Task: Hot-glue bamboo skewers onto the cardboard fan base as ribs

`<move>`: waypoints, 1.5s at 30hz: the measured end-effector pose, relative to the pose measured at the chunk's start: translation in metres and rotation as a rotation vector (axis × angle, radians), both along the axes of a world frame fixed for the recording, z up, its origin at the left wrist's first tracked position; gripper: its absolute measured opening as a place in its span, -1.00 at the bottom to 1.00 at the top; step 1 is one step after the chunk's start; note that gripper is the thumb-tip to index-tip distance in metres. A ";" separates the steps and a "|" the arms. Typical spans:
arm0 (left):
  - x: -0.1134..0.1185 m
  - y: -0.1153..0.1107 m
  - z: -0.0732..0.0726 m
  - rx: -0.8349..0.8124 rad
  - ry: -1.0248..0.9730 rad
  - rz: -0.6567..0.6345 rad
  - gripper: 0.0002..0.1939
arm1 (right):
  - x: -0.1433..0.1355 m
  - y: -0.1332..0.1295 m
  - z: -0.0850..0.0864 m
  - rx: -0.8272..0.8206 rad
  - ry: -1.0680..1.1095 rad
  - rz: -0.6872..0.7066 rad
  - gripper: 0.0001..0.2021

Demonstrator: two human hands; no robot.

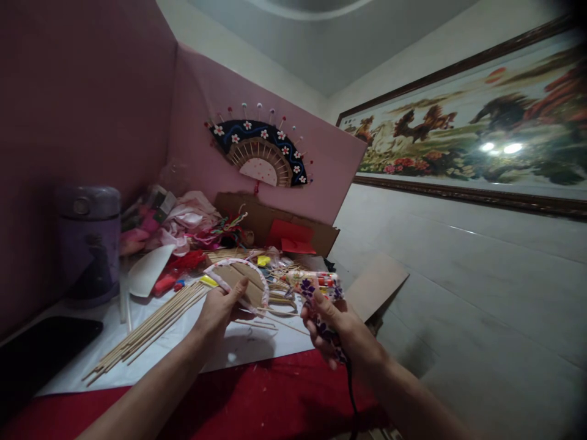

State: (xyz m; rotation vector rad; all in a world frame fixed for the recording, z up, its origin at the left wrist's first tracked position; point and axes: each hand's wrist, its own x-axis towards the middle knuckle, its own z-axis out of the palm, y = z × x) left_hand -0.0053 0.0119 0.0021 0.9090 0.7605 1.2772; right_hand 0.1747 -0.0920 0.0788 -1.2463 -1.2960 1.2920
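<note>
My left hand (224,311) is closed on a half-round cardboard piece (247,282) edged with a pale pink-and-white wrapped band, its thumb on the face. My right hand (332,324) is wrapped round the handle of a flower-patterned glue gun (316,287), whose nozzle points left toward the cardboard without touching it. A black cord runs down from the gun's handle. Left of my left hand, a bundle of thin wooden sticks (151,324) lies on white paper (247,351). Brown curved loops lie between the two hands.
A purple bottle (89,244) and a dark phone (50,348) are at the left. Pink cloth (195,214), red material and craft scraps fill the back. A decorated fan (259,150) hangs on the pink board (321,146); a cardboard sheet (376,284) leans at right.
</note>
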 end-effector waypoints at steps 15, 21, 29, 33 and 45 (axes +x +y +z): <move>-0.017 0.005 0.020 -0.021 -0.370 0.126 -0.89 | 0.107 0.037 -0.039 0.348 -0.842 -0.431 -0.66; -0.019 0.007 0.023 -0.012 -0.365 0.147 -0.87 | 0.111 0.032 -0.084 0.260 -1.433 -0.138 -0.73; -0.020 0.007 0.025 0.064 -0.374 0.175 -0.91 | 0.102 0.032 -0.060 0.343 -1.430 -0.072 -0.54; -0.027 0.002 0.046 0.097 -0.477 0.184 -0.90 | 0.046 0.033 -0.051 0.619 -1.319 -0.154 -0.82; -0.053 -0.006 0.109 0.235 -0.605 0.234 -0.87 | -0.127 0.107 -0.078 1.191 -1.545 0.549 -0.87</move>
